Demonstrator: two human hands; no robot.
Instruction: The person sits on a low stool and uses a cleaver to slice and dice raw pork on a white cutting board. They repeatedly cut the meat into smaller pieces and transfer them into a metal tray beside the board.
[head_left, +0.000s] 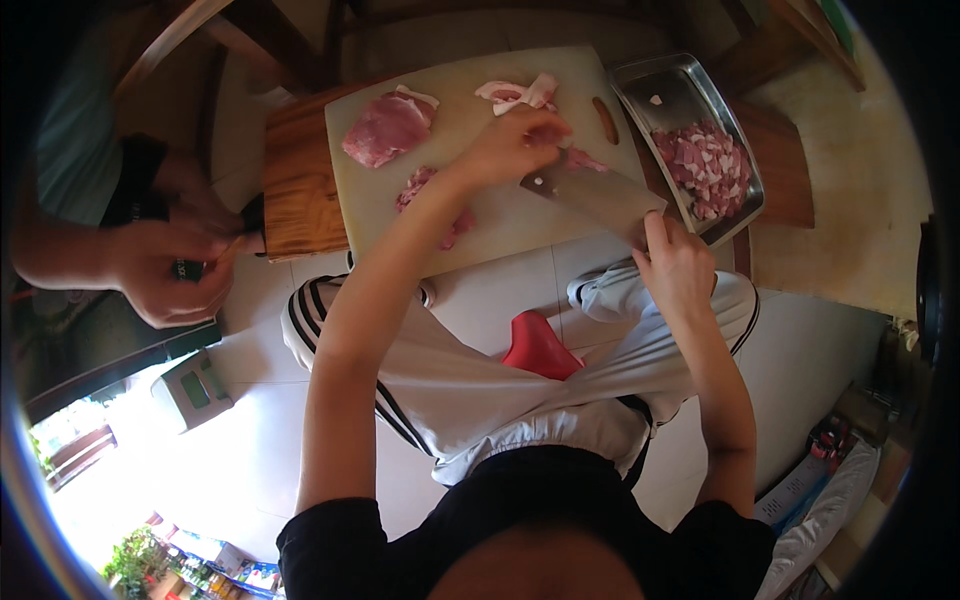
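My right hand (676, 262) grips the handle end of a cleaver (600, 199), its broad steel blade slanting up and left over a pale cutting board (517, 225). Curled at the blade's far end, my left hand (514, 146) holds a small piece of raw meat; the fingers partly hide it. A strip of meat (583, 160) shows beyond those fingers, along the blade. Just above them lies a fatty white-and-pink piece (517, 94). At the board's upper left rests a large slab of raw meat (391, 127). Smaller meat pieces (415, 187) are partly covered by my left forearm.
A steel tray (652, 75) of diced meat (709, 169) stands right of the board. Both sit on a wooden bench (304, 191). At left is another person's hand (180, 274), close to the bench end. Something red (541, 346) shows between my legs.
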